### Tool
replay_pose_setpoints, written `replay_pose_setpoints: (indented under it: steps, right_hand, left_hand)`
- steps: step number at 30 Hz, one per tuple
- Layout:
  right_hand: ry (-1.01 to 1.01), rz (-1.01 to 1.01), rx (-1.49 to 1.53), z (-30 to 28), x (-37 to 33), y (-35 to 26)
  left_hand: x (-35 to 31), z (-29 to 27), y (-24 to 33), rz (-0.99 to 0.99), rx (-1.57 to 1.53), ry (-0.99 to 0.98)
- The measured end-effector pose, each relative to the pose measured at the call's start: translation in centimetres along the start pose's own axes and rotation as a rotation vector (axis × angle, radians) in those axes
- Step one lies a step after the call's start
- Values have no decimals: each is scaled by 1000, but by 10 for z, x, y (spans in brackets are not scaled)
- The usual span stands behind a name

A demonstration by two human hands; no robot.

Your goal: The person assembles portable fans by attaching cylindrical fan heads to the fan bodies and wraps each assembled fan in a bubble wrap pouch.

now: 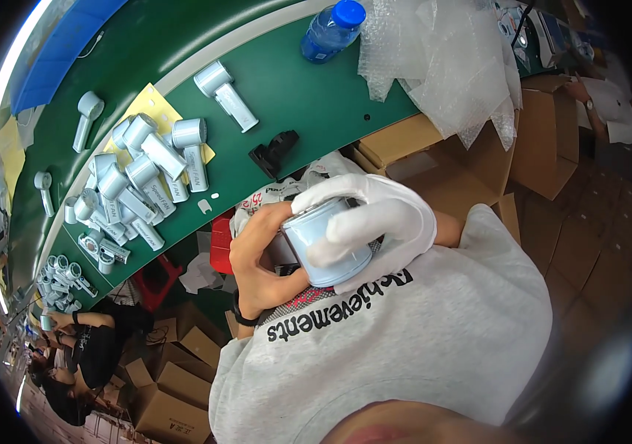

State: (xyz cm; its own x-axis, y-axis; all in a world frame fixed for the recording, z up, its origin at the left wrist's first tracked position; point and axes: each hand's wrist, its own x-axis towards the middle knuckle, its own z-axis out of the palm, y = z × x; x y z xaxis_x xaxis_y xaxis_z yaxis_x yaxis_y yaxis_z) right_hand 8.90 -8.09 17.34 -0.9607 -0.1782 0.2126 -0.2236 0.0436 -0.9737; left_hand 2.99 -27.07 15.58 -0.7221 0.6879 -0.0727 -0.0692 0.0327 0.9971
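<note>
A pale blue handheld fan (338, 268) is held close in front of my chest, its round drum-shaped head facing up to view and its handle hidden. Bare fingers of my left hand (260, 259) curl around its left side, thumb below and forefinger above. From the right, my right hand (397, 214), in a white glove, wraps over the top and right side, with one gloved finger lying across the fan. On the green table (316, 111) beyond, a pile of similar fans (142, 170) lies to the left, and a single fan (227, 96) rests apart from it.
A black bracket-like part (274, 154) lies by the table's near edge. Farther back stand a blue-capped bottle (333, 31) and bubble wrap (441, 66). Open cardboard boxes (449, 166) are at the right. At lower left, a co-worker in black (101, 348) sits near more boxes.
</note>
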Motion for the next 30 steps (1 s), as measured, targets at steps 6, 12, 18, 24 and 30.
replay_pose_setpoints:
  steps: [6,12,18,24,30]
  right_hand:
    - [175,405,346,7,5,-10]
    - [642,-105,-222,-47,47,44]
    - [866,-164,-927,-130,107,158]
    - [1113,-78,-802,-218,155,165]
    - [1133,-37,-946,-445,319,209]
  left_hand:
    - [-3,-3,-7,-77,-13,51]
    - [-4,-1,-5,2,-5,49]
    - [5,-10,-24,68,-413,130]
    - [45,-32,-16,221,-1566,18]
    - [84,-49,-1,181,-1968,26]
